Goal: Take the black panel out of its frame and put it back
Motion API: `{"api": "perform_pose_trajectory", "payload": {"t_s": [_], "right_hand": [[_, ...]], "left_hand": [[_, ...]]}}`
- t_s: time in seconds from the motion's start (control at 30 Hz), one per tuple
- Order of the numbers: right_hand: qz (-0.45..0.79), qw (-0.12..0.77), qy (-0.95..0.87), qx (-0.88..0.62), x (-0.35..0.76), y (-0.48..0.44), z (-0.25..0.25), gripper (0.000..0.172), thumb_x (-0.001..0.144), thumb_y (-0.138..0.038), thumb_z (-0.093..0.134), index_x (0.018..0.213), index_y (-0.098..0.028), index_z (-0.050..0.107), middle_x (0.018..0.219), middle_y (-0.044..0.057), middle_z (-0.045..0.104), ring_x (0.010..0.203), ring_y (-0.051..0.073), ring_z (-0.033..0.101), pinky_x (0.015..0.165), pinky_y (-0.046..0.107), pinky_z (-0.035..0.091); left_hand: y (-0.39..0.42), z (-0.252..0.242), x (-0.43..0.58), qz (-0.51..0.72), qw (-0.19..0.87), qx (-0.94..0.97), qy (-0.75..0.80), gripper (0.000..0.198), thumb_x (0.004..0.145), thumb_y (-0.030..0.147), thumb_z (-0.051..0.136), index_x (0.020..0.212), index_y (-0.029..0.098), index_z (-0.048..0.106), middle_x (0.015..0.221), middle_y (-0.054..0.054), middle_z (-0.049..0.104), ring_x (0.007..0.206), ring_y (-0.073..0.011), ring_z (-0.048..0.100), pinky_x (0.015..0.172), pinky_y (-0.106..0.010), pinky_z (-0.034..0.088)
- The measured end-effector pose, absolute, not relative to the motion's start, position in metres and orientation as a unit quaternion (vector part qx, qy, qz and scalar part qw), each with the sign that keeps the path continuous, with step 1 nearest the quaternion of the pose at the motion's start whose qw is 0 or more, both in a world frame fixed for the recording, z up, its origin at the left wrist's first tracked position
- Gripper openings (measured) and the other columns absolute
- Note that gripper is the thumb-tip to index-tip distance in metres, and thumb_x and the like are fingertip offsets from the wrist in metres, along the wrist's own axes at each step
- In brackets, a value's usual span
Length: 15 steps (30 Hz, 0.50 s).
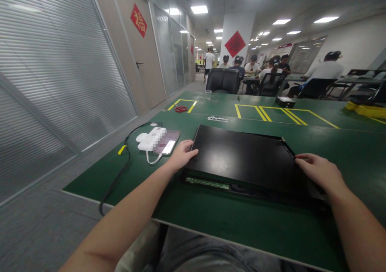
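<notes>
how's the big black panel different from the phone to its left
The black panel is far larger than the phone. The left hand and right hand touch the panel's side edges; no hand touches the phone, which has a white charger by it. The panel's top is plain matte black; the phone's face is lighter, with a sheen. Both lie flat on the green table.

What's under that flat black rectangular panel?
Beneath the flat black rectangular panel, a narrow green circuit-board strip shows along the near edge. Everything further under is covered.
</notes>
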State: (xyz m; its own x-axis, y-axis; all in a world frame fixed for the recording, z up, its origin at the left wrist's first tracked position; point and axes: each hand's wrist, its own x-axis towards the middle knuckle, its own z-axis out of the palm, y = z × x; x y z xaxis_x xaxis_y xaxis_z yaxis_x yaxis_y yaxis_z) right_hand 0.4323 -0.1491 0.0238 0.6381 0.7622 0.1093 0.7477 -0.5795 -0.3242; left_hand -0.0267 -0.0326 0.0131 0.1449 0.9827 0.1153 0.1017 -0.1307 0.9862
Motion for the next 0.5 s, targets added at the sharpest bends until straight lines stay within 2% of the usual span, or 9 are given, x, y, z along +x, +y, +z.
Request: {"api": "perform_pose_trajectory", "payload": {"t_s": [0.13, 0.3, 0.5], "right_hand": [[0.027, 0.176, -0.420, -0.890, 0.431, -0.150, 0.025, 0.031, 0.077, -0.049, 0.058, 0.096, -0.031, 0.076, 0.097, 0.007, 0.077, 0.091, 0.031, 0.069, 0.070, 0.040, 0.052], [0.038, 0.169, -0.417, -0.892, 0.428, -0.150, 0.027, 0.033, 0.079, -0.049, 0.058, 0.100, -0.031, 0.076, 0.102, 0.006, 0.076, 0.097, 0.032, 0.068, 0.076, 0.041, 0.051], [0.033, 0.165, -0.423, -0.891, 0.426, -0.150, 0.026, 0.034, 0.078, -0.049, 0.058, 0.099, -0.031, 0.076, 0.099, 0.007, 0.076, 0.092, 0.031, 0.068, 0.072, 0.039, 0.051]], "left_hand": [[-0.029, 0.006, -0.027, 0.433, 0.454, 0.622, 0.469, 0.033, 0.058, 0.022, 0.084, 0.090, 0.020, 0.079, 0.131, -0.013, 0.061, 0.131, -0.0344, 0.054, 0.112, -0.046, 0.042], [-0.028, 0.004, -0.027, 0.409, 0.423, 0.647, 0.485, 0.027, 0.056, 0.020, 0.084, 0.081, 0.020, 0.077, 0.125, -0.015, 0.061, 0.128, -0.0374, 0.055, 0.110, -0.049, 0.044], [-0.026, 0.000, -0.028, 0.426, 0.412, 0.649, 0.476, 0.030, 0.050, 0.019, 0.088, 0.076, 0.021, 0.074, 0.120, -0.014, 0.061, 0.130, -0.0392, 0.052, 0.121, -0.048, 0.031]]}}
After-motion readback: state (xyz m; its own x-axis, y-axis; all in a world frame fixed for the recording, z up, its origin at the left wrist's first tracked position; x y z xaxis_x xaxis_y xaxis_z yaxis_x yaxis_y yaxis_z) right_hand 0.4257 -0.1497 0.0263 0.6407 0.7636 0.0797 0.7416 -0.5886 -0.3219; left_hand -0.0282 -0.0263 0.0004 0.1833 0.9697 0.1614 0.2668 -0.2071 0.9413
